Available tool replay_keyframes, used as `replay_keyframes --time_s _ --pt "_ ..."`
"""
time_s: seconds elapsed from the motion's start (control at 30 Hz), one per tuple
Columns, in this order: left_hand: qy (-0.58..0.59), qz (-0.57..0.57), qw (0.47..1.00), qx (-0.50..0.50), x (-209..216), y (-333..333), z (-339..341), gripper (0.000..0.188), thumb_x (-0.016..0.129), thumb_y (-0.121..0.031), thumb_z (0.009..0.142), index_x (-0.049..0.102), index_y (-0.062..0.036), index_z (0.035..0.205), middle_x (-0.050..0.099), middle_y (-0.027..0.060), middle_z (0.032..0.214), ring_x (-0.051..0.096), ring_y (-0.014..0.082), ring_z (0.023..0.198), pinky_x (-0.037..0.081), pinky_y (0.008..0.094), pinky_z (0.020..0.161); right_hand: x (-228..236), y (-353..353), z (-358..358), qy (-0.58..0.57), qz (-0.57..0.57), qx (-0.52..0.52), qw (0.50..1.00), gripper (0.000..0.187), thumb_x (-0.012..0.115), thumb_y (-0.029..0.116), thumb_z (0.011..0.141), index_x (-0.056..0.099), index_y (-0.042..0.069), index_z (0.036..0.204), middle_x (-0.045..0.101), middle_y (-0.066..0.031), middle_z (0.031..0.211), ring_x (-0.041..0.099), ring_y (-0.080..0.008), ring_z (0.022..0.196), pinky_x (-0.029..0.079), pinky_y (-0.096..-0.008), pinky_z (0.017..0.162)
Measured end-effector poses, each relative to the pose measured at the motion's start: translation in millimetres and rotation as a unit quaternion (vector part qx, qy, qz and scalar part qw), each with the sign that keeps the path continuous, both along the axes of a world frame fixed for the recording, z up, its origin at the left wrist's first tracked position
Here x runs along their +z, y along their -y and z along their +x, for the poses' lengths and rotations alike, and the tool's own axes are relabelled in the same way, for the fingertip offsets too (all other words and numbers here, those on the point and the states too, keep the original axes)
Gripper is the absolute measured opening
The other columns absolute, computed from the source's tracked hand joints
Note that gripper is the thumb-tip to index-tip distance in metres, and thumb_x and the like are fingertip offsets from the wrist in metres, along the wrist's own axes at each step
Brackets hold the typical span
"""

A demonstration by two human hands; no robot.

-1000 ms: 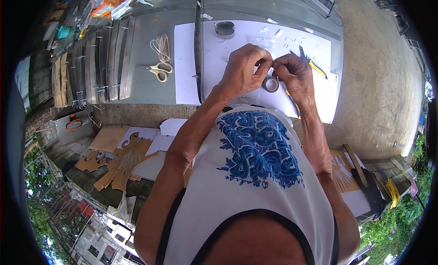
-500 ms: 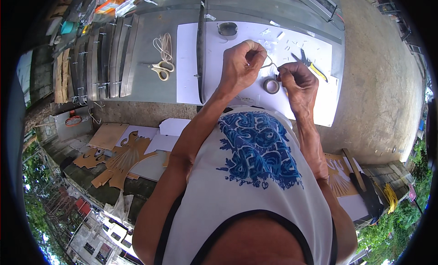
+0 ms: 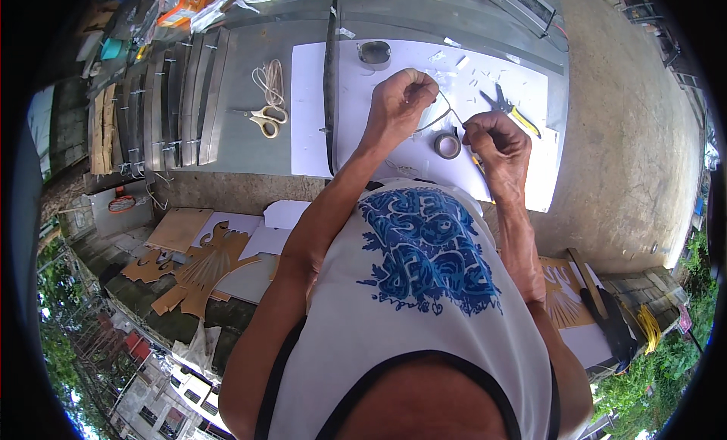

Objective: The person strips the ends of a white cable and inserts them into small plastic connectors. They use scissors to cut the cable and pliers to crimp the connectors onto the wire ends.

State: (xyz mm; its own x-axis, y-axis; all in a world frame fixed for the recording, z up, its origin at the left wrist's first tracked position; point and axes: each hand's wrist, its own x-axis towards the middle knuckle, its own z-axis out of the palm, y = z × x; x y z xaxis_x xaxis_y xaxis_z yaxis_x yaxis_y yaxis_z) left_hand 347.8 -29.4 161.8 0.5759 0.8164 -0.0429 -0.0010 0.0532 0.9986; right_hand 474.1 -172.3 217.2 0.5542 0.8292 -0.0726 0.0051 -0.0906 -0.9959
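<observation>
Both hands have drawn apart since the earlier frame, when they were bunched together over the tape roll (image 3: 447,145); now a thin strip (image 3: 439,116) is stretched between them above the white sheet (image 3: 356,107). Going left to right: dark slats (image 3: 182,99) lie at the upper left of the frame, then a coil of cord (image 3: 269,80) with scissors (image 3: 266,122) just below it, then a long dark bar (image 3: 330,84) running up and down along the sheet's left edge, with a small tin (image 3: 374,54) near the top. Just right of the bar, the left hand (image 3: 397,103) is closed, fingertips pinching the strip's upper end. The strip runs from that pinch down and rightward to the right hand (image 3: 496,141), also clenched, gripping the other end, so its long axis slants from upper centre toward centre right. The roll sits on the sheet under the strip, between the two hands and nearer the right one, almost touching its knuckles; whether the strip is joined to the roll I cannot tell. Pliers (image 3: 509,107) with yellow handles lie above the right hand, among small white scraps. The left hand has also risen toward the top of the frame, while the roll has kept its place.
</observation>
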Motion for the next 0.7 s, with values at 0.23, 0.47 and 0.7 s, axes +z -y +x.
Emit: replay_keyframes --time_s 0.23,0.47,0.7 --pt "0.021 -0.059 0.998 -0.033 -4.8 0.4 2.6 0.028 0.066 -0.026 0.097 0.066 0.0006 0.108 0.071 0.0107 0.096 0.068 0.0184 0.089 0.054 0.0336 0.087 0.1 -3.1 4.0 -0.024 -0.015 -0.013 1.0 0.009 0.065 0.007 0.088 0.073 0.003 0.089 0.069 -0.0036 0.076 0.061 -0.0094 0.068 0.049 -0.0261 0.065" --pt "0.193 -0.154 0.952 -0.182 -4.4 8.2 0.1 0.06 0.062 -0.048 0.098 0.058 0.0036 0.13 0.073 0.021 0.104 0.073 0.0292 0.096 0.053 0.0396 0.094 -2.6 -11.3 15.2 -0.061 -0.016 -0.033 0.997 0.012 0.067 0.014 0.091 0.073 0.004 0.091 0.069 -0.0044 0.074 0.058 -0.0086 0.065 0.048 -0.0249 0.063" --pt "0.073 -0.187 0.972 -0.122 11.2 6.0 -0.6 0.032 0.075 -0.02 0.092 0.072 0.0054 0.111 0.073 0.015 0.083 0.068 0.0183 0.07 0.054 0.0293 0.068 -7.7 -12.5 17.6 -0.025 -0.044 -0.036 0.998 0.016 0.067 0.019 0.093 0.073 0.004 0.094 0.07 -0.0053 0.077 0.06 -0.0096 0.068 0.049 -0.0262 0.065"
